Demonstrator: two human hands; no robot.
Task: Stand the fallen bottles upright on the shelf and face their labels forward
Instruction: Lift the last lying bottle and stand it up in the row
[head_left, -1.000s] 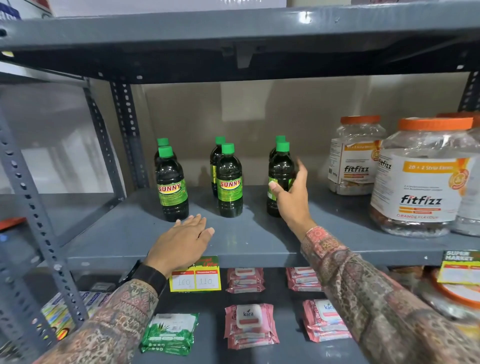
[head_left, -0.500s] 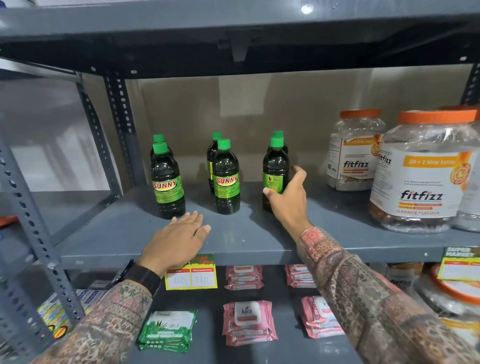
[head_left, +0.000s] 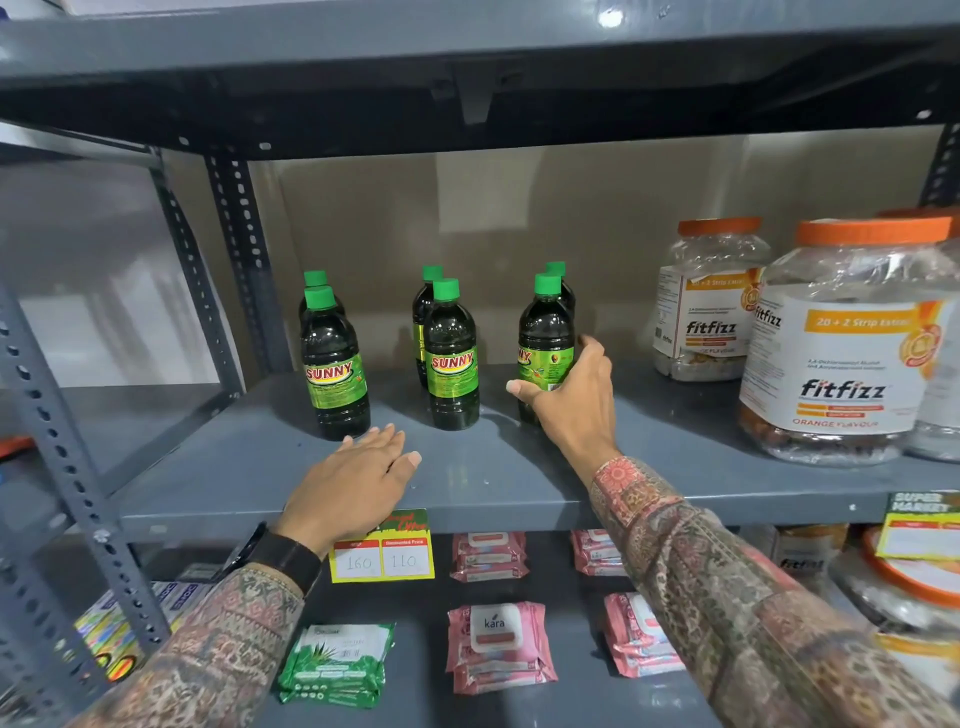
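Note:
Several dark bottles with green caps stand upright in three pairs on the grey shelf (head_left: 519, 483). The front left bottle (head_left: 332, 364) and front middle bottle (head_left: 451, 358) show their SUNNY labels forward. My right hand (head_left: 569, 400) grips the lower part of the front right bottle (head_left: 544, 338), whose label is turned partly sideways. My left hand (head_left: 353, 480) lies flat on the shelf's front edge, fingers together, holding nothing. Behind each front bottle stands another, mostly hidden.
Large clear fitfizz jars (head_left: 852, 343) with orange lids stand at the right of the same shelf. Below it lie pink wipe packs (head_left: 493, 639) and a green pack (head_left: 337, 662). A yellow price tag (head_left: 384, 558) hangs on the edge. A slotted post (head_left: 239, 260) rises at left.
My right hand has closed further around the front right bottle and turned it, so part of its label now shows. My left hand stays on the shelf edge.

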